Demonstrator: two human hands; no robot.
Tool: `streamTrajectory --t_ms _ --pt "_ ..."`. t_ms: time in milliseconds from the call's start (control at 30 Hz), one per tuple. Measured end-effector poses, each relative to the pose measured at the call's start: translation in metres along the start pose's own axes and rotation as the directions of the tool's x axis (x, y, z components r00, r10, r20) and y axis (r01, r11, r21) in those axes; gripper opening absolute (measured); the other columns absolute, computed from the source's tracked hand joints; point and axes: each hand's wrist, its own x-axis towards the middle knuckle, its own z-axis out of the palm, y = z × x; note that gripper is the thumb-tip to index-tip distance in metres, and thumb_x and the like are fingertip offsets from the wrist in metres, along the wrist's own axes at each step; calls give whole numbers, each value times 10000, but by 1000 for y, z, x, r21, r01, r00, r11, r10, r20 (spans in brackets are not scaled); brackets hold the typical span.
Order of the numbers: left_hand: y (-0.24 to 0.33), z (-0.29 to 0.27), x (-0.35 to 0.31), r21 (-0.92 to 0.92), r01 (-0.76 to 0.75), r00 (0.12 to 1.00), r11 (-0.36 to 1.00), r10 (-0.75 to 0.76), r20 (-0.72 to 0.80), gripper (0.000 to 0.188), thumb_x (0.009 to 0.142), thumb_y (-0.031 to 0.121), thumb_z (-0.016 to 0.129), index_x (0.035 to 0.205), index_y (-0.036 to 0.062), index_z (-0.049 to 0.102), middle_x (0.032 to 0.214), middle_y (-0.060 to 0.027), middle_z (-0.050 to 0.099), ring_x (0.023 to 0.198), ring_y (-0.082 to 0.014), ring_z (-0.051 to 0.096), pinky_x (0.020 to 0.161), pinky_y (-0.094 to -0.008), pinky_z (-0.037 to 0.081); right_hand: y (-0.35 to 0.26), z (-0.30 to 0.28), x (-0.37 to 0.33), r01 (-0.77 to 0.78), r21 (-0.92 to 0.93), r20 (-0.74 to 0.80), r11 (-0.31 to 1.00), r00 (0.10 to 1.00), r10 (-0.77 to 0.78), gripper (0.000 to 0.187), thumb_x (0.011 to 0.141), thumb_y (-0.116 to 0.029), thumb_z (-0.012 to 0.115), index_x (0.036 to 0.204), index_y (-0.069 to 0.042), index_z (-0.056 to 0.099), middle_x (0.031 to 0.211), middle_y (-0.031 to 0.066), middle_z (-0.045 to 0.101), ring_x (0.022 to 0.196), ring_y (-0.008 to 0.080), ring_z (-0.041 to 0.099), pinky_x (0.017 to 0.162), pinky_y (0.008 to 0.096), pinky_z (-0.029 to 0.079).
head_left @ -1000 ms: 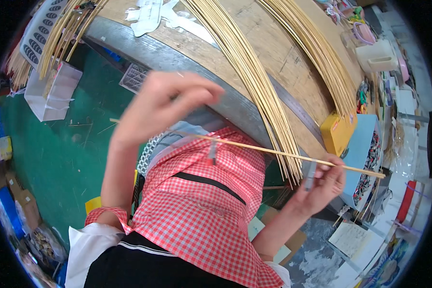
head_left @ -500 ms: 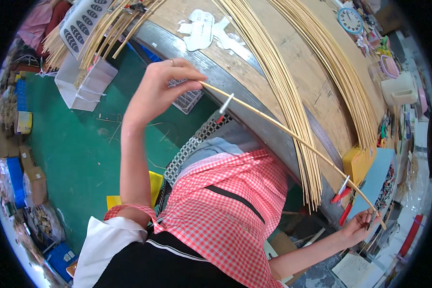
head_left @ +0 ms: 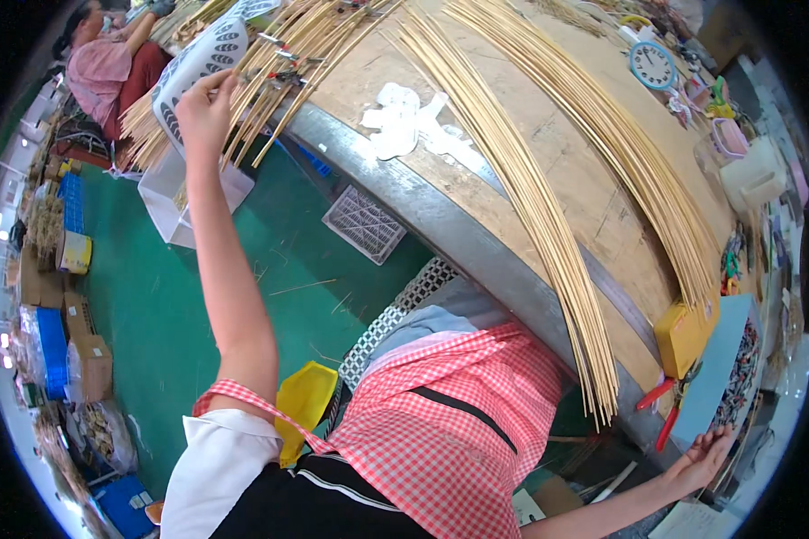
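Note:
Up at the far left, my left hand (head_left: 205, 110) has its fingers pinched at the near end of a thin bamboo stick, beside a pile of sticks (head_left: 319, 58). Several small metal clips (head_left: 285, 77) with dark tips sit on that pile. Right next to the hand is a white sheet (head_left: 208, 56) with dark leaf shapes. At the lower right, my right hand (head_left: 703, 460) is open, fingers loosely apart. It lies by the near end of a light blue tray (head_left: 712, 368) holding many small dark and red pieces (head_left: 737, 377).
Two long bundles of sticks (head_left: 548, 225) curve across the table (head_left: 368, 54). White cutouts (head_left: 404, 121), red-handled pliers (head_left: 667, 422), a yellow box (head_left: 683, 334) and a blue clock (head_left: 653, 65) lie on it. A white bin (head_left: 166, 202) stands below; a person (head_left: 108, 67) sits far left.
My left hand has swung up and left to the pile, and the clipped stick no longer spans the table between my hands. My right hand has let go of its end and moved slightly down.

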Motion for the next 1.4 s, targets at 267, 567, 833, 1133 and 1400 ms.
streamTrajectory --t_ms 267,567,833,1133,1400 --pt "-53 22 36 325 -56 987 944 3 160 238 853 235 599 1009 86 701 933 -183 672 902 -332 650 810 -384 489 6 69 -17 -54 -196 -67 979 997 42 277 955 -160 534 1149 32 580 893 17 583 680 60 478 601 186 415" --pt "63 -22 -28 -25 -315 945 949 316 79 232 891 81 564 1107 44 642 1078 -133 651 1014 -246 610 877 -324 437 30 205 9 657 -589 628 472 739 -244 162 857 -71 592 974 26 651 939 146 653 880 282 619 807 344 468" --pt "133 -20 -114 -294 -132 930 947 221 293 182 878 3 574 1048 -8 638 1006 -98 631 960 -193 595 857 -274 428 71 244 46 781 -625 770 -8 614 -176 58 799 -41 577 836 3 586 917 142 589 878 327 583 739 421 475" --pt "166 -5 -136 -434 -28 873 900 233 428 195 856 -30 562 1031 -10 645 995 -100 633 945 -191 597 844 -275 434 70 234 49 755 -655 745 -13 644 -173 61 824 -50 556 818 3 585 919 147 589 885 331 577 734 423 472" --pt "186 0 -145 -492 -62 843 869 309 440 200 836 -40 570 1012 1 654 954 -101 636 882 -194 606 784 -271 454 50 224 37 750 -656 726 81 657 -205 71 811 -71 612 805 -1 603 884 124 587 879 318 570 745 405 456"
